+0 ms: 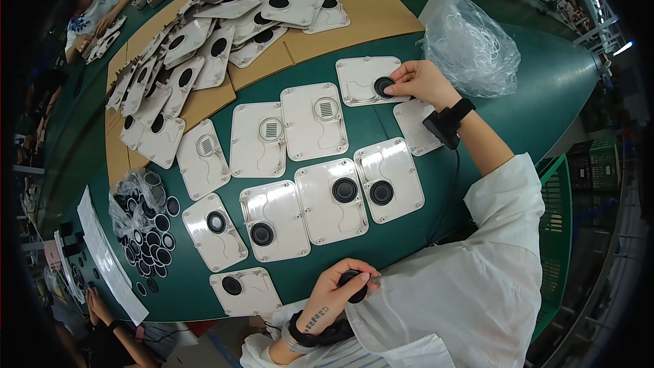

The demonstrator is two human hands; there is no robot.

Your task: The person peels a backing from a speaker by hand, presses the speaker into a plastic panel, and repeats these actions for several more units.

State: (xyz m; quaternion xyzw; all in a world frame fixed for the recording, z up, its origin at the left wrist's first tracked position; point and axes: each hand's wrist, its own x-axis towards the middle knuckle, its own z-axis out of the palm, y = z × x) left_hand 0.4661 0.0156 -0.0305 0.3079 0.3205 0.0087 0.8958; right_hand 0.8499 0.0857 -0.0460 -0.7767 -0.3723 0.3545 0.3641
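Note:
My right hand (421,82) pinches a round black speaker (383,86) at the right part of a white plastic panel (357,75) at the far side. My left hand (340,287), near the table's front edge, is closed on another round black speaker (353,286). Between my hands lie several more white panels. Those in the nearer row carry round black discs, such as the speaker (345,189) on the middle panel (320,212). Three panels behind them show bare slotted round grilles (270,129). My right wrist partly covers one further panel (414,126).
White panels with black discs are heaped on cardboard (300,51) at the back left. Black rings (162,223) spill from a clear bag (139,197) at left. A clear plastic bag (470,44) sits back right; a green crate (555,232) stands at right. Other people's hands (102,27) work at far left.

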